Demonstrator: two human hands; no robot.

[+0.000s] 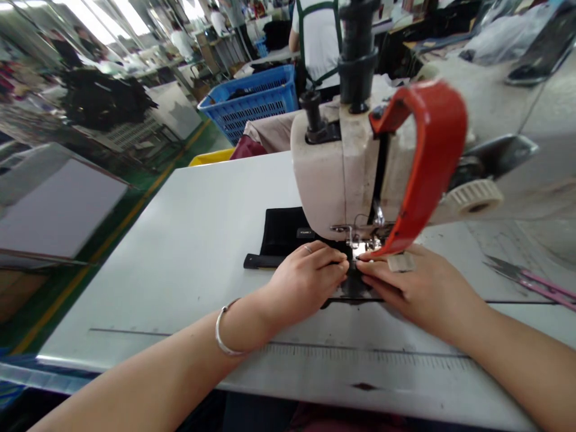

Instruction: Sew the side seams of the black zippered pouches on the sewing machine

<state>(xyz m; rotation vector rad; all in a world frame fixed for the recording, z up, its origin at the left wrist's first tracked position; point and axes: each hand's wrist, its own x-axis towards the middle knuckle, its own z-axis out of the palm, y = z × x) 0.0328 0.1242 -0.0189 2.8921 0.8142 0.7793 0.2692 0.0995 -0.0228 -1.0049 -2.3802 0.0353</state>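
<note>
A black fabric piece [282,231] with a small dark label lies under the head of a white sewing machine [319,180]. A narrow black strip [263,261] sticks out along its near left side. My left hand [310,273], with a ring and a silver bangle, has its fingers closed on the fabric just left of the needle area. From the right, my right hand [414,285] reaches in below the red guard [438,138], its fingertips pressed together on the fabric's edge beside the metal presser foot [360,247]. Both hands partly hide the fabric.
Pink-handled scissors [531,281] lie on the white table [148,258] at the right. A ruler scale [369,354] runs along the near side. Beyond the table stand a blue crate [256,99] and a person in a white top [321,42].
</note>
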